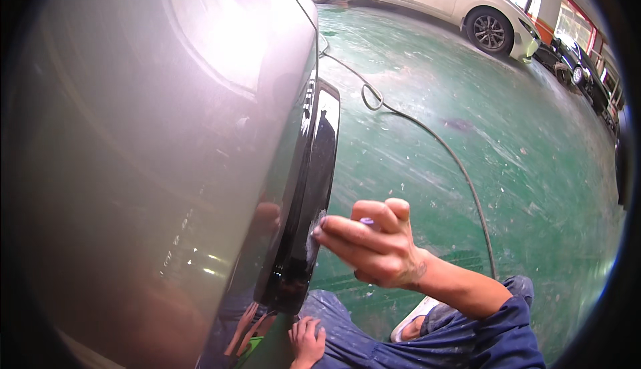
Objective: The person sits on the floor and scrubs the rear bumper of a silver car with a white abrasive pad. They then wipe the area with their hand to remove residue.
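Our right hand touched the car's black trim.
Our left hand lay below it; we couldn't tell whether either hand's fingers held anything.

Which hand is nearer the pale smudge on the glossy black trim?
Right. The right hand has its fingertips at the pale smudge; the left hand is apart from it, lower in the picture, by the person's trousered leg.

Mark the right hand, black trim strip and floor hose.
Right hand (382, 247): head view, back of the hand.
Black trim strip (311, 192): head view, mid-length on its glossy face.
Floor hose (470, 183): head view, curved stretch below the loop.
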